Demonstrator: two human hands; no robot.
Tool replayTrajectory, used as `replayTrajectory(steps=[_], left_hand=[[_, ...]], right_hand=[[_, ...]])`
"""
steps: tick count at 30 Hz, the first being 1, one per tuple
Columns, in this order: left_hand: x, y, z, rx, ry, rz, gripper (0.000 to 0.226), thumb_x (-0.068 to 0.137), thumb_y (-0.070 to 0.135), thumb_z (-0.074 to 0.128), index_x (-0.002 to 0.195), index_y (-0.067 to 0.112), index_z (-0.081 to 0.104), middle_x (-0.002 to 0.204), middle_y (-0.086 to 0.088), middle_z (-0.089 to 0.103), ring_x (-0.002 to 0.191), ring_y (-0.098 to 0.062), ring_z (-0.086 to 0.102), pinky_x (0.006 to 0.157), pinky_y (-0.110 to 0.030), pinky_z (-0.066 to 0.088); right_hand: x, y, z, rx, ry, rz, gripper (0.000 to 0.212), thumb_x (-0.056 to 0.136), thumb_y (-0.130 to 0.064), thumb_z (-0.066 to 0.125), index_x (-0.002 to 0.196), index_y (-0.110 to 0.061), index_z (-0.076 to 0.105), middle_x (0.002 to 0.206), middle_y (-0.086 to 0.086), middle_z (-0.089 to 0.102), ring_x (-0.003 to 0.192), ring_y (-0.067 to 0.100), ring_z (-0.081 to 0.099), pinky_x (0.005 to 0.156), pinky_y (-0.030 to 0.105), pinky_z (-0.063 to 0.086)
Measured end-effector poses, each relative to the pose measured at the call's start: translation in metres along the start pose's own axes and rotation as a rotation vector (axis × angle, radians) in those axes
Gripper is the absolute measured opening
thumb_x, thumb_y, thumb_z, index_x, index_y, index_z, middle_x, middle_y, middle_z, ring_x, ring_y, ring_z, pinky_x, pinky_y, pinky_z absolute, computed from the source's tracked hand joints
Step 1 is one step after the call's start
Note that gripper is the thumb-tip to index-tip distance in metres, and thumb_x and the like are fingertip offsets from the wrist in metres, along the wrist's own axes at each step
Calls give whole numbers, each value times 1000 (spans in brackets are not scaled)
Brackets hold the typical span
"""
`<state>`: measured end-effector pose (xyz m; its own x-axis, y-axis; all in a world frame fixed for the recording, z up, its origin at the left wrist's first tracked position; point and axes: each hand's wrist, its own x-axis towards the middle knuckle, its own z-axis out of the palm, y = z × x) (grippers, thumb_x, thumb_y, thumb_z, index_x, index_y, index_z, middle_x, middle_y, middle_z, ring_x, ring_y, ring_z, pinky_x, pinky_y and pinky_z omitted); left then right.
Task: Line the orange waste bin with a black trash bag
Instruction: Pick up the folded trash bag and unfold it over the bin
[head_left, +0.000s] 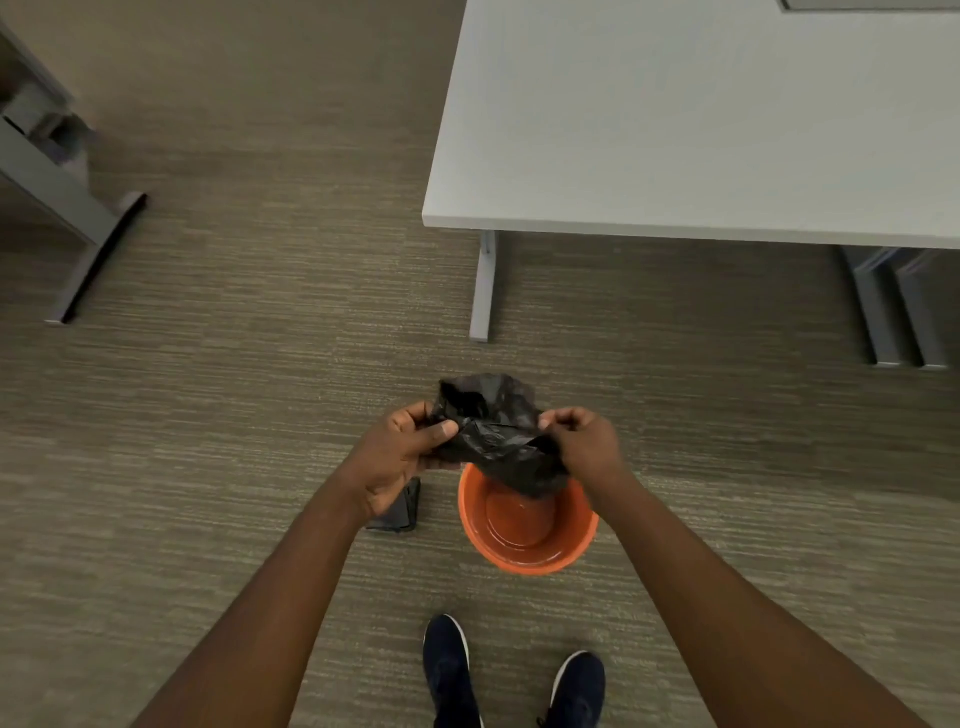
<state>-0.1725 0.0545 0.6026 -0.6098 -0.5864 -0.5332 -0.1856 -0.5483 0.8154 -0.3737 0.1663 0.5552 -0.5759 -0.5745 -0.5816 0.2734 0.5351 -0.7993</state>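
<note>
An orange waste bin (527, 556) stands upright on the carpet just ahead of my feet, its inside bare. Above its far rim I hold a crumpled black trash bag (493, 436) between both hands. My left hand (402, 457) pinches the bag's left edge with thumb and fingers. My right hand (584, 441) grips the right edge. The bag's lower end hangs down over the bin's far rim.
A flat dark packet (400, 512) lies on the carpet left of the bin, partly hidden by my left wrist. A white table (675, 130) with grey legs stands ahead to the right. Another grey table leg (88, 249) is at the far left. My dark shoes (452, 670) are below.
</note>
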Motion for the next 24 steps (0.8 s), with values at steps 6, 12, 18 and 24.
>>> replayTrajectory(steps=[6,12,18,24], left_hand=[[-1,-14,-9,48,148,13,15,89,2,69,83,10,58,97,-20,69,95,-34,67,99,-64,48],[-1,-16,13,92,68,105,29,74,15,80,79,8,52,80,-6,68,83,-17,67,79,-32,55],[1,-21,39,191,25,153,27,83,1,77,83,-11,53,99,-24,70,104,-19,69,91,-41,59],[4,-29,41,233,105,203,38,84,1,77,64,11,46,125,-4,72,120,-7,66,96,-30,57]], right_hand=[[4,-3,-39,-126,219,-99,12,93,-15,68,85,-25,67,87,3,73,91,29,72,75,37,56],[-21,-22,-22,-604,257,-315,50,91,-44,68,129,-12,62,129,14,59,118,29,58,100,38,48],[-38,-46,12,-348,-304,-12,55,85,-59,69,116,-14,73,111,5,77,105,21,71,96,40,56],[-22,-27,3,-212,-182,-30,8,93,-24,70,92,-17,75,89,8,78,90,27,74,90,48,59]])
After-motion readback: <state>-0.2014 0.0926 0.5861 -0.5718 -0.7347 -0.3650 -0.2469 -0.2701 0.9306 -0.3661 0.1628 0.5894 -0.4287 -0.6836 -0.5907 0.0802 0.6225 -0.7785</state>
